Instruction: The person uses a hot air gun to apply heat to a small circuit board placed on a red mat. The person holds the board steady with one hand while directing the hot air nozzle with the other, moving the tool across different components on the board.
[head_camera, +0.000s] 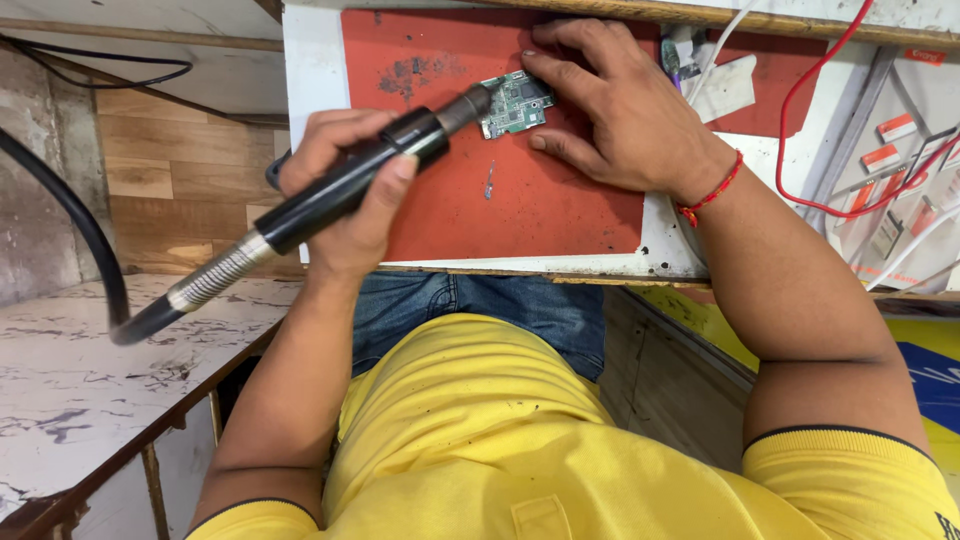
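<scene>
Red work mat (520, 205) covers a white bench top (310, 60), with red and white wires (800, 150) at the right edge. Left hand (345, 190) is closed around a black hot-air handpiece (350, 185), its nozzle tip just at a small green circuit board (515, 103). Right hand (625, 115) lies spread, fingertips (535, 65) pressing the board's right edge against the mat. A small metal part (489, 180) lies nearby.

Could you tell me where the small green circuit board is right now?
The green circuit board lies on the red mat, upper centre, under the right hand's fingertips, at the hot-air tool's nozzle.
</scene>
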